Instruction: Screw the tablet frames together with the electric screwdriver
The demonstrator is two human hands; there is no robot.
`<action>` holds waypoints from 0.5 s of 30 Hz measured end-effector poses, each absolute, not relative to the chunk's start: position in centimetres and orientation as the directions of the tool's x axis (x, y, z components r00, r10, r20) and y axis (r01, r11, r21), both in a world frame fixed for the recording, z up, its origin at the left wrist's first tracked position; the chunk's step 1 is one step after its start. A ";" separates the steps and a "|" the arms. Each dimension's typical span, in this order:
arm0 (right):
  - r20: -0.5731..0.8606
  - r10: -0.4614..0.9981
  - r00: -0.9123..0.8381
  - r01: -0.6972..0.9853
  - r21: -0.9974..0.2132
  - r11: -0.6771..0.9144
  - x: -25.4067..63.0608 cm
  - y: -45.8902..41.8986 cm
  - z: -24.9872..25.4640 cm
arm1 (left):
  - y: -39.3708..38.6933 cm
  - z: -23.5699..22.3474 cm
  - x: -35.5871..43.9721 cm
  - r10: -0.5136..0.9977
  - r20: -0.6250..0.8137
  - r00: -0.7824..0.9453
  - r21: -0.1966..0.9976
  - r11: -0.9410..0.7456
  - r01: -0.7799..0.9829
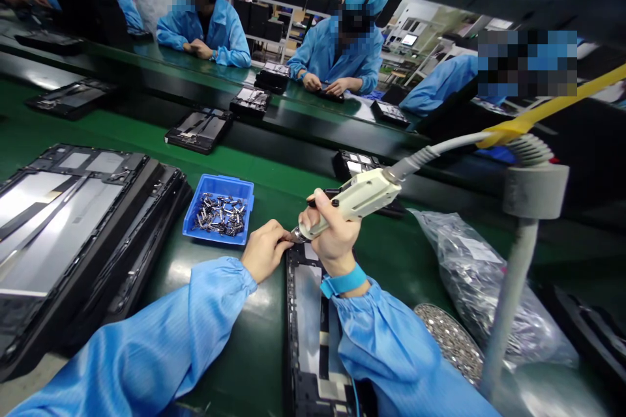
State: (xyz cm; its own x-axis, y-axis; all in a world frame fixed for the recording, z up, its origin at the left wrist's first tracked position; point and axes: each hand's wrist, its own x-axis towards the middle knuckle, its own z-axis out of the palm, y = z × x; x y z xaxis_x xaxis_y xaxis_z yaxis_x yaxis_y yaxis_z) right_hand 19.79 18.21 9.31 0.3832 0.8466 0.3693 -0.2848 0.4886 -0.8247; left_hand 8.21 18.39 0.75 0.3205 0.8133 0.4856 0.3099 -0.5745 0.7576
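My right hand [332, 234] is wrapped round a cream electric screwdriver [359, 199], its tip angled down to the left over the top edge of a black device frame [313, 319] lying on the green belt. My left hand [265, 249] is pinched at the screwdriver's tip, holding something too small to make out. A blue wrist strap [343, 283] circles my right wrist. Just left of my hands stands a blue tray [220, 184] with several small metal parts. The screwdriver's grey cable runs up to the right.
A stack of large black frames [73, 234] fills the left. A clear bag of parts [484, 273], a round dish of screws [452, 339] and a grey post [513, 273] stand right. Several people in blue coats sit across the conveyor [274, 163], with more frames on it.
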 end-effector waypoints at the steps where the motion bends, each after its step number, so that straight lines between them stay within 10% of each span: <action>1: 0.369 0.848 0.381 -0.284 -0.826 0.487 19.8 18.2 9.3 | 18.4 0.7 8.2 0.812 0.488 0.320 0.757 -0.577 0.308; 15: 0.379 0.842 0.385 -0.264 -0.828 0.494 20.1 18.5 9.0 | 18.2 1.0 7.7 0.845 0.377 0.380 0.803 -0.502 0.320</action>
